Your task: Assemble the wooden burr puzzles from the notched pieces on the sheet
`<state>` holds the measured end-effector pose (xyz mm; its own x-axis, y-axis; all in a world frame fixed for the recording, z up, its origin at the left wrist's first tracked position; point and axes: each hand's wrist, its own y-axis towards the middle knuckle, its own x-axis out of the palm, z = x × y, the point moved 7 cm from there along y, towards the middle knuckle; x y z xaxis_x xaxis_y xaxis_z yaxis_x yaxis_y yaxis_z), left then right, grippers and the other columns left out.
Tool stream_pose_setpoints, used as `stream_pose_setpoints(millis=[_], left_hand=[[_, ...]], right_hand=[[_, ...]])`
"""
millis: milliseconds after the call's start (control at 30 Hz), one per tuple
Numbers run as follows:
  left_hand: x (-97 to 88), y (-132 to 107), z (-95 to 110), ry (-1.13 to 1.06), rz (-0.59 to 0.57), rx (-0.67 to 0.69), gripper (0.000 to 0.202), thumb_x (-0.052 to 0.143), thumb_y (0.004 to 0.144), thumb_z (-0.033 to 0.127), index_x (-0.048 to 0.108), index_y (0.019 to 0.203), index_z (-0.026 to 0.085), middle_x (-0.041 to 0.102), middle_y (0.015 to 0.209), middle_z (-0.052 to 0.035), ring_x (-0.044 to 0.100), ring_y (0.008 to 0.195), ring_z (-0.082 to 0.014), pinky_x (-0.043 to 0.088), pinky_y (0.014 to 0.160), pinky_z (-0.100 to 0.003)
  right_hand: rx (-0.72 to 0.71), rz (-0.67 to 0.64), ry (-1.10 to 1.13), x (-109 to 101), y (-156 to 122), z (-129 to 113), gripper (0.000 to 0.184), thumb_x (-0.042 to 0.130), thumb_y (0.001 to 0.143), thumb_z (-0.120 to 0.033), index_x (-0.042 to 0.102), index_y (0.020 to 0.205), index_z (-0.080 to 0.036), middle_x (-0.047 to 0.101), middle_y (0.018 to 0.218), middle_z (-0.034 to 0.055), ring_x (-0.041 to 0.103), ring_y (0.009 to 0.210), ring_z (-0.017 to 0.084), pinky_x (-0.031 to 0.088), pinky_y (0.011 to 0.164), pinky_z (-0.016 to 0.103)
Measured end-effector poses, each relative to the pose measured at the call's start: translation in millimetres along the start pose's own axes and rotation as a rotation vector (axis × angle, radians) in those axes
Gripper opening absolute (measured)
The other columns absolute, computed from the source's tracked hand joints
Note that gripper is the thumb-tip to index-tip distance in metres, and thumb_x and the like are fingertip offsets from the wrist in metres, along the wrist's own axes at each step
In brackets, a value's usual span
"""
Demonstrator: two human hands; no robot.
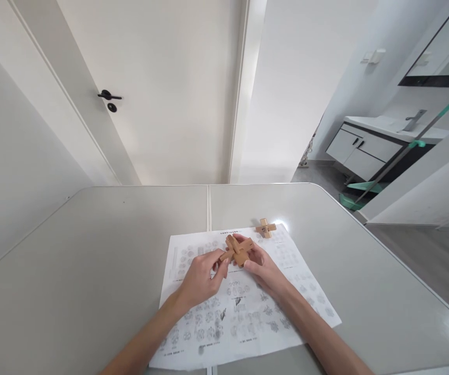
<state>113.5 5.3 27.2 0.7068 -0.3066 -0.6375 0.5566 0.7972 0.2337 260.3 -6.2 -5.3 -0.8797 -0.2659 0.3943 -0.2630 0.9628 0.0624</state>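
Two bare hands are closed on one wooden burr puzzle [237,250], which is held over the upper part of a printed diagram sheet [243,312] on a pale grey table [130,260]. Its left-pointing bar [226,255] is pinched by the left hand [202,277], while its right side is cradled by the right hand [267,268]. Whether the paper is touched by the puzzle's underside cannot be told. By its look, the puzzle can be judged light, stiff and fairly smooth; little give is to be expected, though the crossed pieces may be loosened by an uneven pull. It is best held by the bar ends, with the core steadied opposite. Near the sheet's top right corner, a second wooden puzzle [265,228] is placed.
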Motion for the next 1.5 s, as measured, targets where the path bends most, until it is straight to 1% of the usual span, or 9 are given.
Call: stream_pose_setpoints(millis=[200,433,667,800,1033,1133,1233,1367,1500], left_hand=[[0.1,-0.9,-3.7,0.038,0.043,0.004,0.032,0.041,0.104,0.033,0.050,0.076,0.022,0.059,0.065,0.0022,0.049,0.055,-0.0130,0.040,0.058,-0.027],[3.5,-1.8,-6.9,0.015,0.013,-0.006,0.031,0.040,0.105,0.034,0.051,0.079,0.022,0.060,0.067,0.0018,0.051,0.056,-0.0134,0.042,0.059,-0.028],[4.9,-4.1,-3.2,-0.026,-0.002,0.025,0.029,0.042,0.105,0.030,0.051,0.079,0.022,0.059,0.067,0.0024,0.052,0.057,-0.0130,0.041,0.059,-0.027],[3.2,-2.5,0.6,-0.039,0.021,0.018,0.029,0.042,0.105,0.030,0.051,0.078,0.022,0.061,0.067,0.0025,0.052,0.057,-0.0130,0.042,0.061,-0.027],[0.2,-0.4,3.5,-0.026,0.052,0.013,0.031,0.043,0.105,0.030,0.050,0.076,0.021,0.059,0.065,0.0040,0.050,0.056,-0.0119,0.041,0.061,-0.026],[0.3,-1.6,4.6,-0.028,0.059,0.033,0.031,0.043,0.105,0.029,0.051,0.075,0.021,0.059,0.065,0.0038,0.051,0.057,-0.0118,0.042,0.061,-0.026],[-1.2,-2.8,4.5,-0.006,0.102,0.038,0.031,0.044,0.104,0.029,0.050,0.075,0.021,0.057,0.063,0.0040,0.050,0.055,-0.0116,0.041,0.059,-0.025],[-2.3,-2.6,2.5,0.034,0.146,0.037,0.027,0.046,0.103,0.029,0.050,0.077,0.021,0.053,0.059,0.0046,0.047,0.051,-0.0115,0.037,0.052,-0.024],[-3.7,-2.5,3.0,0.058,0.171,0.093,0.025,0.047,0.102,0.026,0.049,0.078,0.021,0.052,0.060,0.0046,0.045,0.051,-0.0112,0.038,0.053,-0.024]], right_hand=[[-0.013,0.002,-0.016,-0.8,-0.4,-1.5,0.073,0.088,0.074,-0.042,0.057,0.140,-0.032,0.056,0.144,0.0092,0.055,0.126,0.030,0.049,0.101,0.043],[-0.027,0.016,-0.004,0.0,1.4,-2.2,0.074,0.092,0.069,-0.040,0.059,0.135,-0.033,0.059,0.140,0.0087,0.062,0.114,0.028,0.053,0.093,0.042],[-0.010,0.046,-0.006,0.5,-0.6,-3.7,0.071,0.088,0.073,-0.044,0.059,0.136,-0.031,0.061,0.137,0.0096,0.057,0.126,0.033,0.050,0.101,0.046],[-0.003,0.050,0.030,-1.6,-0.3,-3.1,0.070,0.087,0.074,-0.045,0.060,0.136,-0.030,0.061,0.138,0.0100,0.057,0.125,0.032,0.049,0.101,0.045],[-0.020,0.078,0.056,-5.3,1.9,-0.1,0.071,0.091,0.069,-0.041,0.062,0.133,-0.031,0.061,0.138,0.0090,0.059,0.121,0.031,0.050,0.099,0.043],[-0.021,0.067,0.056,-3.0,1.7,-2.2,0.069,0.090,0.070,-0.043,0.063,0.132,-0.030,0.061,0.139,0.0095,0.056,0.126,0.032,0.048,0.102,0.044],[-0.022,0.046,0.036,-1.0,1.4,-4.0,0.068,0.088,0.073,-0.044,0.061,0.133,-0.030,0.059,0.141,0.0096,0.055,0.128,0.032,0.048,0.104,0.045],[-0.043,0.011,-0.008,-0.2,1.4,-3.3,0.073,0.090,0.072,-0.044,0.058,0.136,-0.032,0.057,0.143,0.0096,0.056,0.126,0.032,0.049,0.103,0.047],[-0.057,-0.007,0.008,-0.9,1.7,-2.3,0.076,0.091,0.072,-0.045,0.057,0.139,-0.034,0.051,0.149,0.0090,0.056,0.128,0.032,0.048,0.104,0.048]])
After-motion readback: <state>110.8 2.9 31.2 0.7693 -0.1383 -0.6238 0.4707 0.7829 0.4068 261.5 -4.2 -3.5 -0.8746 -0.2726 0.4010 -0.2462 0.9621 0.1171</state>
